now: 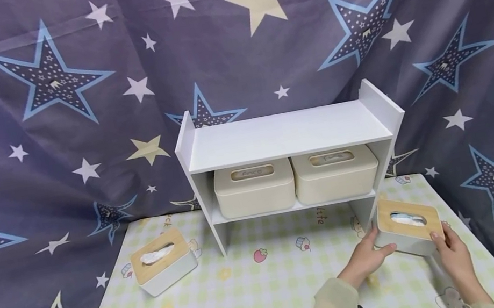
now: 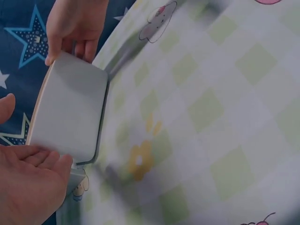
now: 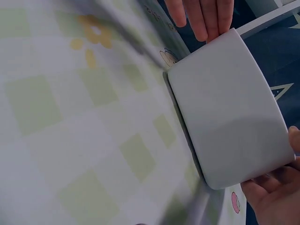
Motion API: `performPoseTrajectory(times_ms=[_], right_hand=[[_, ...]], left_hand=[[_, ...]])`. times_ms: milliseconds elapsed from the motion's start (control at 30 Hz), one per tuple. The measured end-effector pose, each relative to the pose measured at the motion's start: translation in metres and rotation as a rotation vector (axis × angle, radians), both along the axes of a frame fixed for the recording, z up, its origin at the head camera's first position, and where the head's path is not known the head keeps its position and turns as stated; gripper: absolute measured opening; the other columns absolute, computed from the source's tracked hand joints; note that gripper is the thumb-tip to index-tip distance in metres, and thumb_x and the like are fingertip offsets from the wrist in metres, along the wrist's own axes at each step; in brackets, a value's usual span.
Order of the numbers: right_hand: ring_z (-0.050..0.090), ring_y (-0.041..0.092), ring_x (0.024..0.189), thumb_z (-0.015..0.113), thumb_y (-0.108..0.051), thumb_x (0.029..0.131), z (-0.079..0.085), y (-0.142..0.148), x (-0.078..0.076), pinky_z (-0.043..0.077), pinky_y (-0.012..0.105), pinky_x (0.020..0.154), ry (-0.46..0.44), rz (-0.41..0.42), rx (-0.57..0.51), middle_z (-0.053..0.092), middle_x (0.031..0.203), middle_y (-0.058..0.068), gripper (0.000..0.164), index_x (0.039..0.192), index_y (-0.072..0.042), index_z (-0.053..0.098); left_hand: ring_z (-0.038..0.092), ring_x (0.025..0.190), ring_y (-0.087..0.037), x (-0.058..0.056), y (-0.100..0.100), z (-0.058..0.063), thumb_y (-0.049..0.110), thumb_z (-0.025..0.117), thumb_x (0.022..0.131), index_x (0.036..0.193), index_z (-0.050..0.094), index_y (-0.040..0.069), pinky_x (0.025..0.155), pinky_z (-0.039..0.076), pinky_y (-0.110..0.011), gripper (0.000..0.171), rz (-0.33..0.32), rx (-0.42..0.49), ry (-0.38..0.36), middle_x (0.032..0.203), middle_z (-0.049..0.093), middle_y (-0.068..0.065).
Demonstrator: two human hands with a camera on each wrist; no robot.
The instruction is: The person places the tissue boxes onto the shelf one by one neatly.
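Note:
A tissue box (image 1: 408, 225) with a light wooden lid and a pale grey body sits at the right of the table, beside the shelf's right leg. White tissue shows in its oval slot. My left hand (image 1: 366, 258) touches the box's left end with its fingers extended, the thumb held apart from the box. At the opposite end my right hand (image 1: 455, 255) grips the box, thumb at the lid's edge and fingers along the side. The right wrist view shows the plain long side of the box, with the left hand (image 3: 208, 16) above and the right hand (image 3: 276, 194) below.
A white two-tier shelf (image 1: 283, 134) stands at the back, holding a cream bin (image 1: 256, 196) and a second cream bin (image 1: 337, 180) side by side. Another wood-lidded tissue box (image 1: 169, 276) sits at the left. A checked cloth (image 1: 249, 284) covers the table; a star-patterned curtain (image 1: 219, 44) hangs behind.

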State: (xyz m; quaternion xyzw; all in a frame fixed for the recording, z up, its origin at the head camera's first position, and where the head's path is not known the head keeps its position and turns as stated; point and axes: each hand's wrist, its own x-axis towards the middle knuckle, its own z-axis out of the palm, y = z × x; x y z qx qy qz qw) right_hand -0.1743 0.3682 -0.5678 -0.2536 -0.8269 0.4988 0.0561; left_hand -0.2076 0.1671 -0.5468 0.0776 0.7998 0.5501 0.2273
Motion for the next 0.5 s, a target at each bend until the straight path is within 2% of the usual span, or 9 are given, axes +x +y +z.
performPoseTrajectory(times_ms=[33,133,333,500], right_hand=[[0.021,0.048,0.148,0.026,-0.036,0.109,0.0,-0.001,0.001,0.03,0.058,0.119,0.007,-0.006,-0.004,0.011,0.163,0.028,0.064,0.159,-0.001,0.008],[0.02,0.049,0.148,0.027,-0.039,0.109,0.0,-0.003,0.004,0.029,0.061,0.118,0.013,-0.025,-0.025,0.012,0.162,0.029,0.066,0.159,-0.001,0.008],[0.023,0.047,0.148,0.027,-0.041,0.108,0.002,-0.006,0.01,0.031,0.06,0.118,-0.005,-0.056,-0.019,0.013,0.163,0.025,0.065,0.159,-0.004,0.01],[0.025,0.046,0.148,0.028,-0.044,0.107,0.009,-0.009,0.018,0.032,0.059,0.118,-0.008,-0.071,-0.013,0.016,0.163,0.023,0.067,0.159,-0.006,0.009]], left_hand=[[0.042,0.145,-0.023,0.001,0.0,0.0,0.039,0.066,0.093,0.152,0.043,0.023,0.122,0.036,-0.046,0.065,0.002,-0.005,-0.001,0.157,0.044,0.003],[0.043,0.144,-0.022,0.003,-0.002,0.001,0.039,0.067,0.093,0.15,0.046,0.022,0.122,0.037,-0.043,0.063,0.001,-0.011,0.005,0.155,0.047,0.002],[0.043,0.144,-0.02,0.007,-0.009,0.003,0.038,0.066,0.093,0.149,0.047,0.025,0.121,0.038,-0.042,0.06,-0.024,0.01,0.011,0.155,0.046,0.006],[0.045,0.142,-0.019,0.009,-0.013,0.008,0.038,0.065,0.094,0.149,0.047,0.027,0.12,0.04,-0.039,0.059,-0.051,0.008,0.07,0.154,0.047,0.008]])
